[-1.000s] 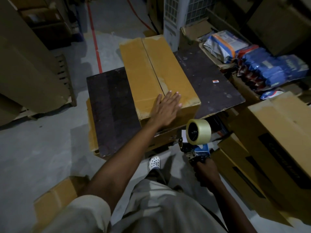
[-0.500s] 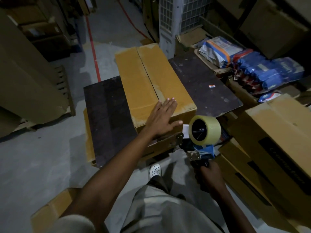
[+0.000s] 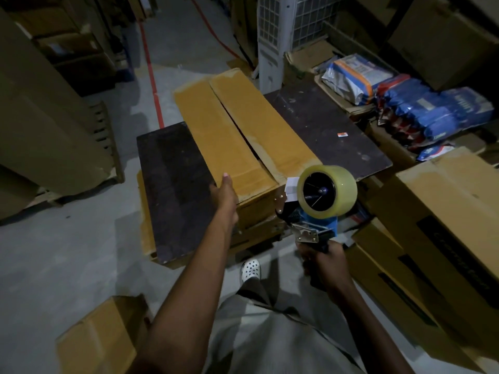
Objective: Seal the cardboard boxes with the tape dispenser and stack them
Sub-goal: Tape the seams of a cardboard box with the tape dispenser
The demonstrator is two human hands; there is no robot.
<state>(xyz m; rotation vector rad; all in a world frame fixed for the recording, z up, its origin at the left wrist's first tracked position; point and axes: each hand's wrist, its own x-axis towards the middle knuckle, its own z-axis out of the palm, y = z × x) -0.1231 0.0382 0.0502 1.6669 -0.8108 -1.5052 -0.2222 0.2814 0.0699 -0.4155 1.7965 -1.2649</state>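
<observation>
Board [image 3: 172, 184], seemingly plywood, bears box [image 3: 232, 136]; concrete floor [image 3: 67, 252].

You stand on a grey concrete floor [image 3: 67, 252] in dim light. A red line [image 3: 153, 85] runs along it, away to the far left. A dark wooden board [image 3: 175, 190] lies flat ahead of you like a low table. Beyond it rises a white unit [image 3: 268, 36] with a wire grille. On the far right, blue packets [image 3: 437, 114] are piled beside a white and orange bag [image 3: 353, 76]. Tall brown cardboard [image 3: 40, 117] stands along the left.
</observation>
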